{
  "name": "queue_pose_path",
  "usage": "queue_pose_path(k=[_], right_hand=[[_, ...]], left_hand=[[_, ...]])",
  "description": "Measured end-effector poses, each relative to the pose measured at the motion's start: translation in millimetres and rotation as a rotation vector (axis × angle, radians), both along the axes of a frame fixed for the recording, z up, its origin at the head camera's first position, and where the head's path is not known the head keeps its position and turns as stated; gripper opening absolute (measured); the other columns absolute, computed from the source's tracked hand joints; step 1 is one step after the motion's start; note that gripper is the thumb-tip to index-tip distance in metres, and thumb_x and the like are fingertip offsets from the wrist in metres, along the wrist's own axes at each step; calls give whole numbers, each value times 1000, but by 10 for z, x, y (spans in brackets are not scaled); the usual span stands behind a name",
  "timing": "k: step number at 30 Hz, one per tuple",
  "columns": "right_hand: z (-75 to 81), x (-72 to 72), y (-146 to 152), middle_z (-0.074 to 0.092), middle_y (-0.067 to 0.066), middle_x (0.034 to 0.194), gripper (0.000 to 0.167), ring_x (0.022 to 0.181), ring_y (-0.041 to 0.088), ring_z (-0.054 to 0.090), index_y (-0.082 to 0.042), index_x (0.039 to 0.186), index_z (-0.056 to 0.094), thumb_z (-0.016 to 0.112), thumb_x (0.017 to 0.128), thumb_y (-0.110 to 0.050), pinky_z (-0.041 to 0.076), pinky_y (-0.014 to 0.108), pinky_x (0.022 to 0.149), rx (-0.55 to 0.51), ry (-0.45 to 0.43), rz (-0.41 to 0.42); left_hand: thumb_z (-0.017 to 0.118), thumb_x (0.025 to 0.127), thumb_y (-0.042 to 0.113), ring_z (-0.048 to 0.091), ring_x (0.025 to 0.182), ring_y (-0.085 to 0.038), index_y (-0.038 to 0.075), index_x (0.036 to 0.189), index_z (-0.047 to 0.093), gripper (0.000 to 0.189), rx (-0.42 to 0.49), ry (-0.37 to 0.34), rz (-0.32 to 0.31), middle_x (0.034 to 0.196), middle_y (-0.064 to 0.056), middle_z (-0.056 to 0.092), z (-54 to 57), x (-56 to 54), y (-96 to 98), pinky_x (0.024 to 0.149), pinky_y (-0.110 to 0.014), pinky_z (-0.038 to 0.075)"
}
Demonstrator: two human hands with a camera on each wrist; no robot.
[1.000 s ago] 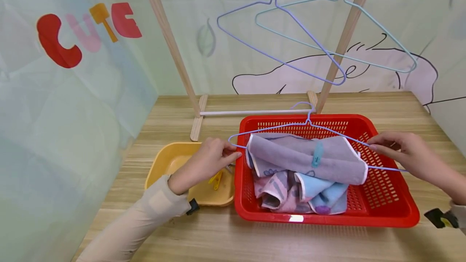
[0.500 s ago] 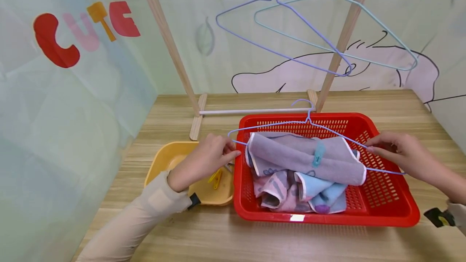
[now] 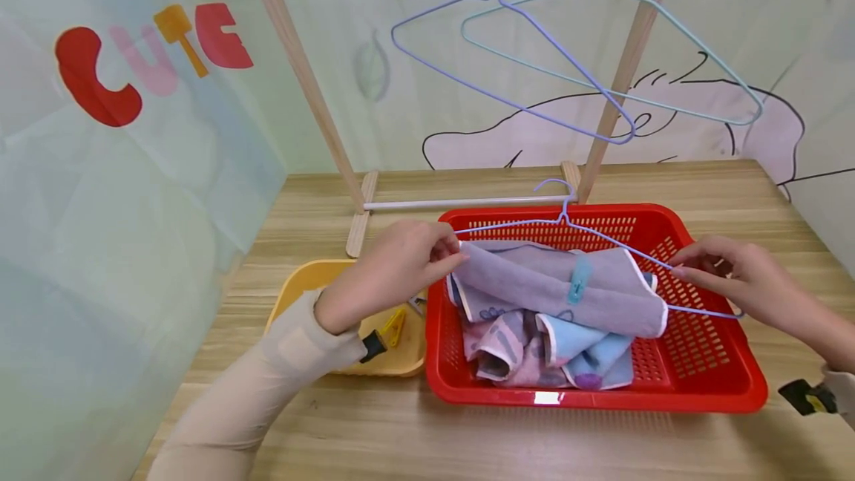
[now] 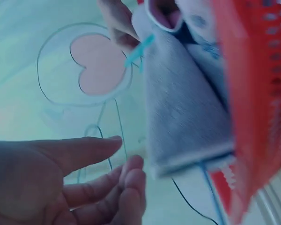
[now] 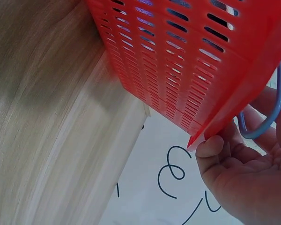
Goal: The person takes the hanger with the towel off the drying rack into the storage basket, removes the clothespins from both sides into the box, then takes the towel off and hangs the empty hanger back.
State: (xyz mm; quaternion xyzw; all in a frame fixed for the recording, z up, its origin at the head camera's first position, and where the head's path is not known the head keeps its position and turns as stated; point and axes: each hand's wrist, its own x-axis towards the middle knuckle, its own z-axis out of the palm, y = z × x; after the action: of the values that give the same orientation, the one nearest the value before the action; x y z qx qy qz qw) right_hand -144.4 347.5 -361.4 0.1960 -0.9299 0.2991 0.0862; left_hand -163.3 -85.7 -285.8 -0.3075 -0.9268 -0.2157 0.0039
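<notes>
A grey towel (image 3: 508,262) with white edging lies folded over the lower bar of a lavender hanger (image 3: 617,241), above a red basket (image 3: 601,396). A teal clothespin (image 3: 580,279) sits on the towel's fold. My right hand (image 3: 741,273) pinches the hanger's right arm near its end; the right wrist view shows the hanger's rounded end (image 5: 267,126) by my fingers. At the towel's left end is my left hand (image 3: 401,269), overlapping the hanger's left tip. In the left wrist view its thumb and fingertips stand apart, with no cloth between them, beside the towel (image 4: 182,103).
Pink and blue patterned towels (image 3: 594,355) lie in the basket. A yellow basin (image 3: 300,288) with yellow clothespins (image 3: 396,326) stands to its left. Behind rises a wooden rack (image 3: 300,69); another lavender hanger (image 3: 461,91) and a mint hanger (image 3: 695,28) hang above.
My left hand has moved right and slightly up, from the hanger's left tip to the towel's left end. The right hand keeps its hold on the hanger.
</notes>
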Motion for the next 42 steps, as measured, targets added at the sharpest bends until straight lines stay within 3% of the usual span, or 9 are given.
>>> queue_pose_path(k=[8, 15, 17, 20, 22, 24, 30, 37, 42], right_hand=[[40, 40, 4, 60, 10, 90, 25, 69, 8, 52, 1, 112, 67, 74, 89, -5, 48, 26, 43, -22, -53, -71], [33, 58, 9, 61, 21, 108, 37, 75, 10, 53, 2, 123, 61, 71, 93, -18, 50, 28, 43, -35, -137, -139], [30, 59, 14, 61, 21, 109, 38, 75, 10, 53, 2, 123, 60, 71, 94, -19, 50, 28, 43, -35, -142, -144], [27, 53, 21, 61, 21, 108, 36, 76, 9, 52, 2, 121, 61, 71, 94, -18, 49, 28, 43, -34, -138, -138], [22, 48, 23, 61, 19, 105, 34, 76, 9, 51, 2, 120, 63, 71, 93, -17, 49, 28, 43, -32, -131, -131], [17, 42, 23, 60, 18, 103, 32, 76, 9, 50, 3, 118, 64, 71, 93, -16, 48, 28, 43, -32, -127, -125], [10, 22, 19, 58, 15, 100, 32, 78, 12, 47, 3, 117, 66, 73, 91, -14, 47, 25, 48, -21, -115, -117], [16, -9, 32, 57, 11, 101, 31, 79, 10, 48, 4, 117, 68, 74, 90, -10, 48, 21, 57, -8, -117, -84], [15, 3, 43, 57, 11, 102, 32, 80, 9, 47, 4, 119, 68, 74, 90, -8, 48, 21, 57, -6, -114, -75]], left_hand=[[67, 97, 24, 60, 87, -9, 6, 113, 68, 24, 89, 7, -220, 98, 2, 68, 169, -41, 453, 79, -19, 49], [65, 98, 31, 60, 107, -16, 0, 132, 60, 46, -32, -18, -325, 121, -7, 66, 220, -125, 890, 94, -22, 45], [64, 99, 30, 60, 103, -16, 0, 129, 63, 42, -51, -47, -356, 114, -7, 68, 202, -161, 999, 91, -20, 44], [64, 99, 29, 54, 80, -10, 3, 111, 69, 28, -71, -89, -392, 84, -2, 62, 153, -200, 1133, 73, -16, 41], [64, 99, 29, 43, 66, -10, 6, 94, 66, 23, -84, -107, -406, 69, 1, 48, 113, -218, 1208, 62, -19, 34], [65, 99, 30, 36, 61, -10, 7, 86, 61, 27, -109, -119, -406, 65, 1, 38, 77, -224, 1266, 56, -21, 29], [66, 98, 31, 38, 59, -8, 6, 89, 66, 26, -118, -149, -377, 65, 3, 41, 18, -220, 1362, 53, -19, 30], [67, 97, 28, 28, 53, -5, 14, 58, 42, 48, -89, -145, -386, 54, 6, 30, -9, -256, 1368, 51, -19, 22], [72, 94, 28, 28, 51, -4, 13, 56, 48, 47, -46, -175, -372, 52, 7, 30, -11, -266, 1358, 50, -19, 20]])
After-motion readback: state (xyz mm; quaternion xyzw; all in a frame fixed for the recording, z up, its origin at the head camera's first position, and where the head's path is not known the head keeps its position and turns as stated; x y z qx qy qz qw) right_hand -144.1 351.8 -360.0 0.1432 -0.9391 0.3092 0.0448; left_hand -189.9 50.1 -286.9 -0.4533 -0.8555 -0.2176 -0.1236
